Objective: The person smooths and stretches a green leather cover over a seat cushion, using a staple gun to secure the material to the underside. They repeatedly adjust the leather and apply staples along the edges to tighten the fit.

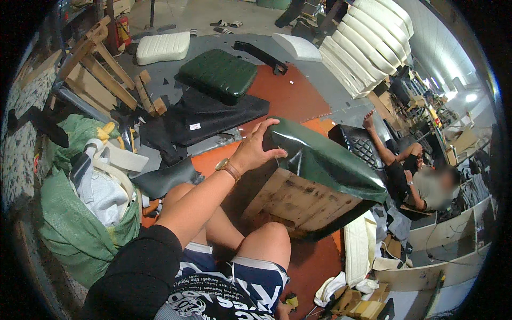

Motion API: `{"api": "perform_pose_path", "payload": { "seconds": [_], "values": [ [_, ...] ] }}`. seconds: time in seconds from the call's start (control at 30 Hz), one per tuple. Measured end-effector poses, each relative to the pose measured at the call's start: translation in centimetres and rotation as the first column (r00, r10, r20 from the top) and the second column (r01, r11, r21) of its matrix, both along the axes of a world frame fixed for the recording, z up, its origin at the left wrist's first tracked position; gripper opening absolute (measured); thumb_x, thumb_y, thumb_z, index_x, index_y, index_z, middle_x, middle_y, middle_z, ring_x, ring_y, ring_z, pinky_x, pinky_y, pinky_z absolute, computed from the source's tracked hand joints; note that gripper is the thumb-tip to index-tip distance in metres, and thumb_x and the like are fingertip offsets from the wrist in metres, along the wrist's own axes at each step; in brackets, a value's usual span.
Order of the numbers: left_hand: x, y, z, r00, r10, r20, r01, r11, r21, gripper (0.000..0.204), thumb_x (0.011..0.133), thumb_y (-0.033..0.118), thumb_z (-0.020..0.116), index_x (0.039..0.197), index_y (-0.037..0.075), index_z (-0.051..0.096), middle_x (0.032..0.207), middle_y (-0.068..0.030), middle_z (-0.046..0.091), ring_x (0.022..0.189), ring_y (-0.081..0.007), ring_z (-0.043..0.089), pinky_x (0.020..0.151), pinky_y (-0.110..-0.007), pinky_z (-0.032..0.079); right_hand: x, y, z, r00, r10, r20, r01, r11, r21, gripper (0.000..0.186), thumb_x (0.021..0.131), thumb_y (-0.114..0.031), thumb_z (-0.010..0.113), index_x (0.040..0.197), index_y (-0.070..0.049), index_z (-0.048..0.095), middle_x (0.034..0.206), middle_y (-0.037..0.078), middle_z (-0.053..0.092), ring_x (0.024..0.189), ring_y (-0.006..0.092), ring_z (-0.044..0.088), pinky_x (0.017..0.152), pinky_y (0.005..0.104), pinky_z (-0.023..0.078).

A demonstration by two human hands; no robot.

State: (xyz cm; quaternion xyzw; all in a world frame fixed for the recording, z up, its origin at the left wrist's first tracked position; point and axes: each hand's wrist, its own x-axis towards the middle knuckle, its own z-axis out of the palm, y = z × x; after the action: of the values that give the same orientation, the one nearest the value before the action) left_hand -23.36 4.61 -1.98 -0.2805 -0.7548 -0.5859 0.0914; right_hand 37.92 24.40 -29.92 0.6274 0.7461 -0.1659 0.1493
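My left hand (252,150), with a watch on its wrist, grips the near-left corner of a green vinyl-covered seat cushion (325,154). Its thumb presses the side and its fingers lie over the top edge. The cushion stands tilted in front of my knees, its wooden base board (304,200) facing me. Green vinyl wraps down toward the board and hangs loose at the right corner. Only a sliver of my right hand (283,310) shows at the lower edge, beside a small yellow and dark thing (290,300) that I cannot make out; its fingers are mostly hidden.
A green sack (74,224) stuffed with scraps stands at left. Ahead lie another green cushion (217,73), black fabric (213,114) and a white cushion (163,48). A black quilted cushion (354,146) and a seated person (426,186) are at right. White padded panels (368,42) stand behind.
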Motion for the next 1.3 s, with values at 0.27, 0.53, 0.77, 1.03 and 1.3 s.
{"api": "perform_pose_path", "payload": {
  "seconds": [0.27, 0.53, 0.77, 1.03, 1.3],
  "values": [
    [1.7, -0.1, 0.2, 0.998, -0.001, -0.07, 0.002, 1.0, 0.023, 0.094, 0.079, 0.047, 0.092, 0.153, 0.019, 0.041, 0.15, -0.0177, 0.054, 0.138, -0.0423, 0.054, 0.115, -0.05, 0.046, 0.5, 7.1, 0.4, 0.776, -0.314, -0.547, 0.168, 0.939, -0.302, 0.028, 0.089, -0.019, 0.08, 0.109, -0.001, 0.075, 0.103, 0.009, 0.076, 0.084, 0.0192, 0.07, 0.078, 0.0376, 0.056],
    [3.7, -1.5, 0.3, 0.998, -0.051, -0.037, 0.052, 0.998, 0.028, 0.097, 0.077, 0.043, 0.094, 0.154, 0.018, 0.041, 0.155, -0.018, 0.048, 0.143, -0.0404, 0.05, 0.118, -0.048, 0.044, -27.9, -1.9, 28.6, 0.173, 0.528, -0.831, -0.528, 0.762, 0.374, 0.06, 0.084, -0.006, 0.08, 0.14, 0.0, 0.06, 0.114, 0.014, 0.077, 0.101, 0.0221, 0.074, 0.09, 0.0354, 0.057],
    [6.4, -2.4, 0.3, 0.997, -0.049, -0.062, 0.05, 0.998, 0.023, 0.096, 0.076, 0.036, 0.095, 0.153, 0.019, 0.041, 0.156, -0.0204, 0.045, 0.144, -0.0436, 0.049, 0.12, -0.049, 0.044, -36.1, -8.2, 31.6, -0.105, 0.658, -0.746, -0.62, 0.543, 0.566, 0.064, 0.077, -0.011, 0.081, 0.14, -0.007, 0.066, 0.106, 0.02, 0.078, 0.095, 0.0337, 0.079, 0.083, 0.041, 0.061],
    [7.0, -3.1, 0.1, 0.994, -0.104, -0.017, 0.105, 0.993, 0.057, 0.093, 0.077, 0.032, 0.095, 0.153, 0.021, 0.043, 0.158, -0.0214, 0.045, 0.145, -0.045, 0.048, 0.119, -0.049, 0.045, -37.6, -10.6, 31.4, 0.121, 0.742, -0.659, -0.594, 0.586, 0.551, 0.046, 0.081, -0.013, 0.078, 0.125, -0.003, 0.07, 0.101, 0.024, 0.076, 0.094, 0.0412, 0.076, 0.082, 0.0422, 0.06],
    [7.9, -3.7, 0.1, 0.994, -0.047, -0.097, 0.046, 0.999, -0.01, 0.106, 0.069, 0.034, 0.101, 0.154, 0.021, 0.039, 0.159, -0.0229, 0.046, 0.142, -0.0432, 0.053, 0.116, -0.049, 0.047, -25.2, -1.5, 27.8, 0.386, 0.455, -0.802, -0.543, 0.815, 0.2, 0.053, 0.081, -0.019, 0.084, 0.13, -0.004, 0.068, 0.11, 0.021, 0.078, 0.106, 0.0338, 0.077, 0.089, 0.0402, 0.058]
  ]
}}
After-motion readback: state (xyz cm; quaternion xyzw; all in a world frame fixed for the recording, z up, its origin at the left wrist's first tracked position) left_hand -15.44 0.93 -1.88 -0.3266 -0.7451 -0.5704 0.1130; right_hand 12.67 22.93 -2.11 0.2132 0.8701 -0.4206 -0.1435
